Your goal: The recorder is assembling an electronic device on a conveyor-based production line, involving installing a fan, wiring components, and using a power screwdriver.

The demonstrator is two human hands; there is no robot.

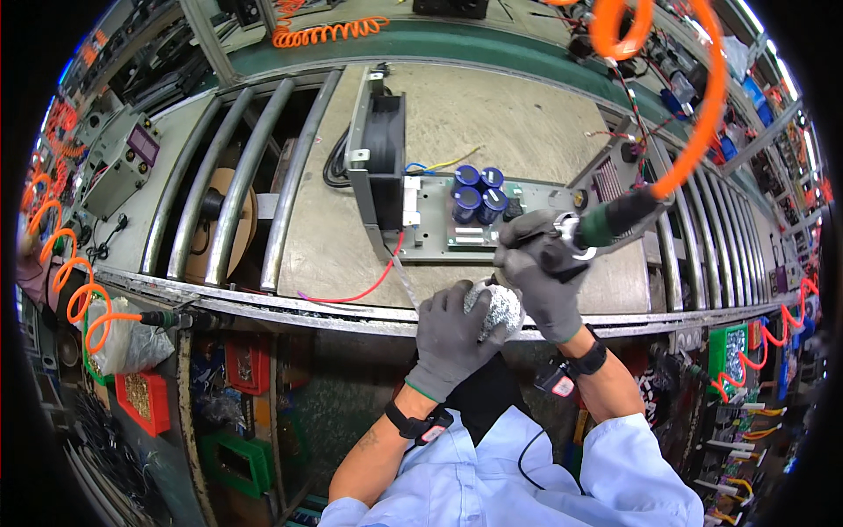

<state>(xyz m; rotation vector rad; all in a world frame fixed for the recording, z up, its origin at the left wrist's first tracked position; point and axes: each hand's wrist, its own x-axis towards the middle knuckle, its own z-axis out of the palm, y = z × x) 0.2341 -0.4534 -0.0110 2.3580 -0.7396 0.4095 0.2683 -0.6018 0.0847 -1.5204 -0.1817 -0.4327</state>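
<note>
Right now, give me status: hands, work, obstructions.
Right hand gripping power tool. Left hand on small silvery parts. Open metal case on bench, partly behind right hand. Orange hose looping above tool.

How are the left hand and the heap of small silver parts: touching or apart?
Touching. The head view shows the left hand curled around the heap of small silver parts, fingers lying over its left side.

Two gloved hands [452, 338] [546, 285], four blue capacitors [466, 205]
</note>
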